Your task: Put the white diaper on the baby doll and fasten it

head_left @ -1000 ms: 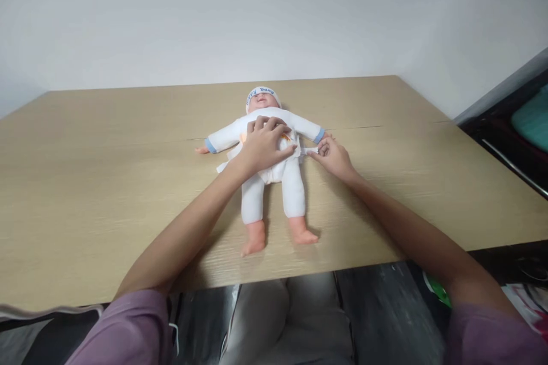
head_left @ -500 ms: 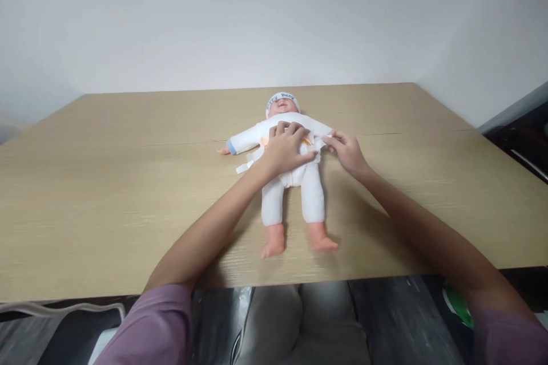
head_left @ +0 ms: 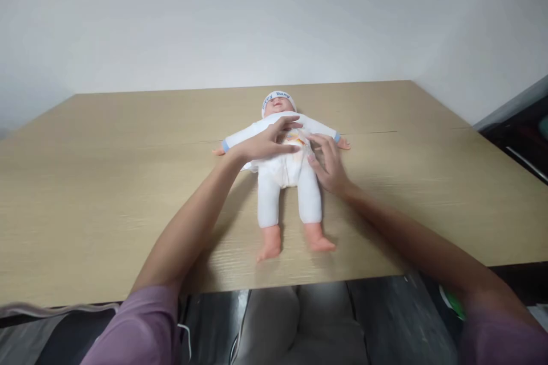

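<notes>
A baby doll (head_left: 309, 199) in white clothes lies on its back, feet toward me, a lettered white cap (head_left: 277, 95) on its head. Around its hips is a white diaper (head_left: 291, 168) with an orange print at the waist. My left hand (head_left: 274, 140) is over the left side of the doll's belly, thumb and fingers apart, with the print visible between them. My right hand (head_left: 327, 162) is at the diaper's right side, its fingers spread and slightly curved. Part of the diaper's left side tab is hidden behind my left wrist.
The doll lies on a wide wooden table (head_left: 128, 199) with a thin seam across it. A pale wall (head_left: 240, 23) rises behind. A dark object (head_left: 522, 131) stands beyond the right edge. Cables (head_left: 55, 309) hang below the front edge.
My right hand has let go of the diaper's right tab and moved left onto the diaper's side. My left hand has shifted left and turned, its thumb and fingers opening.
</notes>
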### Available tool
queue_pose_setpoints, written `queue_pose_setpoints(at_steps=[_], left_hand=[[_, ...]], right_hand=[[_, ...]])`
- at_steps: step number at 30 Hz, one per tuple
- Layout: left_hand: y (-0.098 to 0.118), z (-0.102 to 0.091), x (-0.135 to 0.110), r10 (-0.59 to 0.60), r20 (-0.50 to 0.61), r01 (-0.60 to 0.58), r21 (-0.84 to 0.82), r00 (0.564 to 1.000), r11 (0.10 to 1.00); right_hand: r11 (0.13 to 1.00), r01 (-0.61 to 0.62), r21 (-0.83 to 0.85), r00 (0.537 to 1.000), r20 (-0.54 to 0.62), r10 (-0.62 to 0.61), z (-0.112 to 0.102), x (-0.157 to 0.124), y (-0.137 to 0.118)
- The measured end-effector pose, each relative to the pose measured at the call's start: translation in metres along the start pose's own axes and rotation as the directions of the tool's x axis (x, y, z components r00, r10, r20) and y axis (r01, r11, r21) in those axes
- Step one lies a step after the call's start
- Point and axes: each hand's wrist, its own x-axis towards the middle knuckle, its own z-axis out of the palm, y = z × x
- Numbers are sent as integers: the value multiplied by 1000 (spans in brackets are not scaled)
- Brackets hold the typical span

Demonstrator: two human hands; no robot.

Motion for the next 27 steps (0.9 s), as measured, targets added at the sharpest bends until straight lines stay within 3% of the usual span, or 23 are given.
queue_pose_setpoints(at_steps=[4,7,12,17,21,25,27], left_hand=[[-5,1,-1,34,-5,-34,-75,999,997],[-5,7,-1,50,-53,-56,-121,997,991],[-15,14,-17,76,-300,-109,-95,951,990],[-33,14,-73,25,-540,127,243,841,962],[-49,6,-112,-84,-622,352,322,779,879],[-59,0,-121,-210,-550,482,413,808,773],[-59,-2,-120,-243,-506,500,469,828,728]], right_hand=[[995,94,15,994,52,-95,0,4,-7],[994,96,57,987,124,-103,4,7,-3],[993,93,66,973,205,-105,3,7,4],[994,103,-41,960,267,-88,-5,9,5],[987,118,-107,957,277,-84,-11,11,-1],[969,139,-203,972,213,-95,-6,28,-34],[955,177,-237,964,239,-119,2,42,-59]])
